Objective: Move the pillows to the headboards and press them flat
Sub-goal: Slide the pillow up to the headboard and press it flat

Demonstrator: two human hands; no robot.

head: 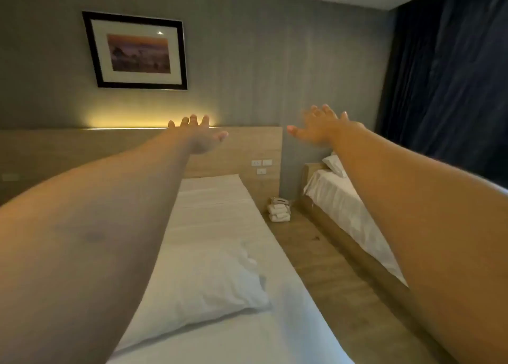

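Head view: your left hand [202,138] and right hand [320,128] reach forward at 12 o'clock, fingers spread wide, holding nothing. The white pillow [203,284] lies at 6 o'clock on the near bed [220,198], well apart from the wooden headboard [247,146]. At 2 o'clock, a second pillow [334,164] sits at the head of the far bed [346,207].

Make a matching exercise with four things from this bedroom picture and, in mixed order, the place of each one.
Things:
1. white rumpled pillow
2. black-framed sunset picture
3. stack of folded white towels
4. dark blue curtain

Places:
A. on the floor between the beds
B. on the near bed, far from the headboard
C. along the right wall
D. on the grey wall

Pairs: 1-B, 2-D, 3-A, 4-C
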